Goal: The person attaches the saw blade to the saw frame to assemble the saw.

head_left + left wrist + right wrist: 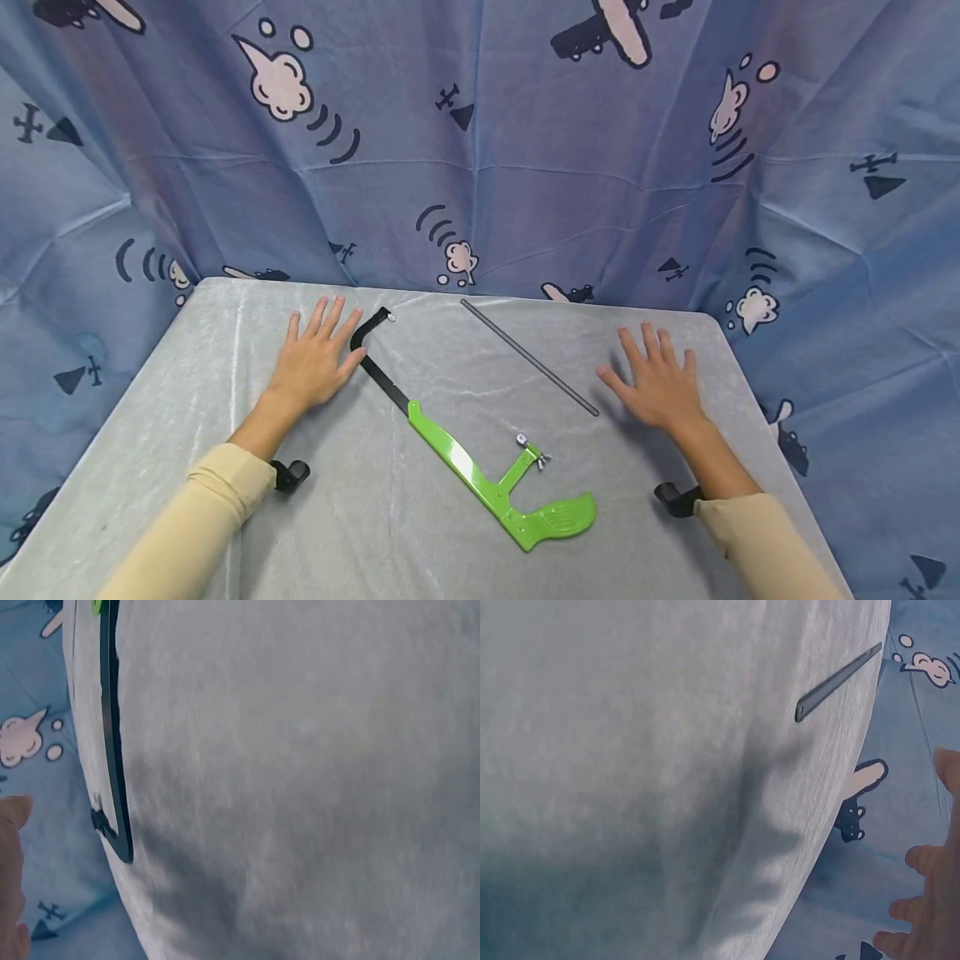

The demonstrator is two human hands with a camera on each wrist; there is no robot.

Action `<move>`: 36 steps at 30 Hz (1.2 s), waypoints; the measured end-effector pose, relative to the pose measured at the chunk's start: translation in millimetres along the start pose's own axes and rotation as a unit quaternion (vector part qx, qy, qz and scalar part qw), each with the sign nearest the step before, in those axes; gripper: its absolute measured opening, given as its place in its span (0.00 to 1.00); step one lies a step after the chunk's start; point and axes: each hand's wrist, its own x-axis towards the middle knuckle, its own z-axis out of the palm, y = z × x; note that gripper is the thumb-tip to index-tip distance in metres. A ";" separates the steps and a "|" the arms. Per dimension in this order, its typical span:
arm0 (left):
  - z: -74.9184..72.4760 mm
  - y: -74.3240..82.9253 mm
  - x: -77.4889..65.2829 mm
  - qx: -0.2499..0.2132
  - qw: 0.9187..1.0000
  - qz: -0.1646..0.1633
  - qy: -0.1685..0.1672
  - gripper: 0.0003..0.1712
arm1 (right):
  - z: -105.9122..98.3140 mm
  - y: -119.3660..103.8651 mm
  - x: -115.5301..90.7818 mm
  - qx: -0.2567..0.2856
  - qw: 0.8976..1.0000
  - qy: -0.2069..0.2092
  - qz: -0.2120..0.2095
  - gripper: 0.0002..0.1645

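Note:
A hacksaw frame with a green handle [558, 518] and a black front bar [386, 385] lies diagonally across the table, no blade fitted in it. Behind it to the right lies a separate grey hacksaw blade [529, 357], which also shows in the right wrist view [836, 682]. My left hand [309, 367] has its fingers spread, the thumb overlapping the frame's black front bend in the head view. Over the table's right side, my right hand [660, 382] is spread too, its thumb near the blade's lower end. Neither hand holds anything.
The table [337, 517] has a pale grey cloth cover. A blue patterned curtain [480, 167] hangs behind it and along both sides. A wing nut [543, 461] sits on the saw frame's short green post. Dark wrist mounts [291, 476] stick out at both cuffs.

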 end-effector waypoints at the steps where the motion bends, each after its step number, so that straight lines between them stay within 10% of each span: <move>1: -0.2 2.5 0.1 -0.002 1.000 0.002 -0.005 0.37 | 0.7 -1.1 -0.1 0.003 1.000 0.001 -0.001 0.52; 23: 0.4 64.0 -1.4 -0.107 0.990 0.093 -0.022 0.38 | 16.2 -27.2 4.9 0.093 0.993 0.046 -0.055 0.47; 36: 8.7 104.5 -9.2 -0.185 0.972 0.136 -0.051 0.37 | 24.8 -35.6 9.8 0.179 0.982 -0.014 -0.052 0.37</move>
